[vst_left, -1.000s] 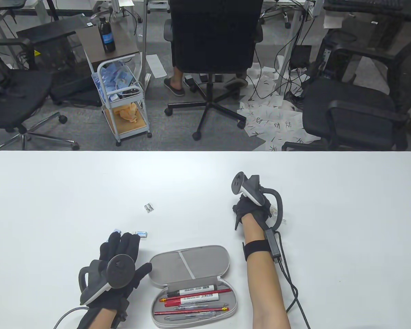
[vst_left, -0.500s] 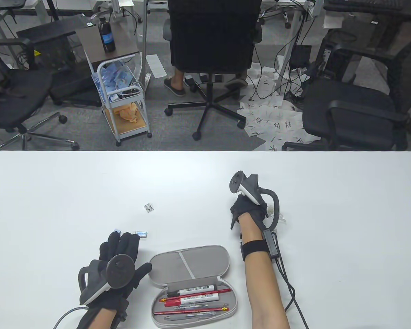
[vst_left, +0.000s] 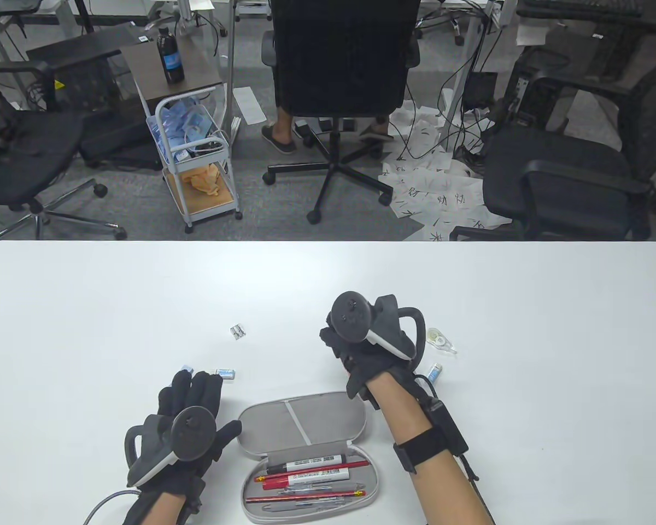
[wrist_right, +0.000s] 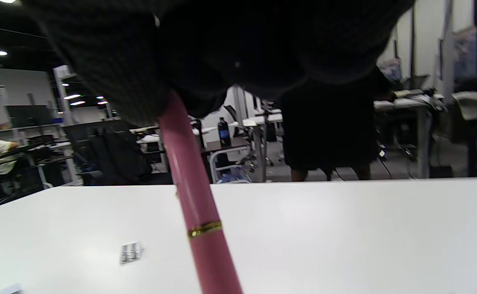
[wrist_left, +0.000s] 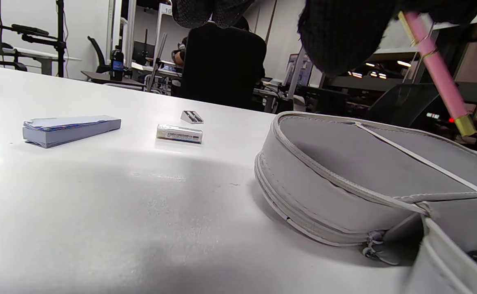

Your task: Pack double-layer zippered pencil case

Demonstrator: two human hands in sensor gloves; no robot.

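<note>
The grey pencil case (vst_left: 328, 407) lies open near the front edge, its lid (wrist_left: 344, 163) folded back. Its lower tray holds markers, pens and a red pencil (vst_left: 311, 476). My right hand (vst_left: 355, 350) hovers just beyond the lid's right end and grips a pink pen with gold bands (wrist_right: 197, 216). The pen also shows in the left wrist view (wrist_left: 438, 77), slanting above the lid. In the table view the hand hides it. My left hand (vst_left: 191, 404) rests flat on the table left of the lid, fingers spread, holding nothing.
A small eraser (vst_left: 225, 373) and a blue pad of notes (wrist_left: 71, 128) lie by my left fingertips. A block of staples (vst_left: 236, 331) lies farther out. A correction tape (vst_left: 440, 340) and a small white-blue item (vst_left: 435, 372) lie right of my right hand.
My right hand has moved left and nearer to the case with the pen, uncovering the correction tape and the small item. The left hand has not moved.
</note>
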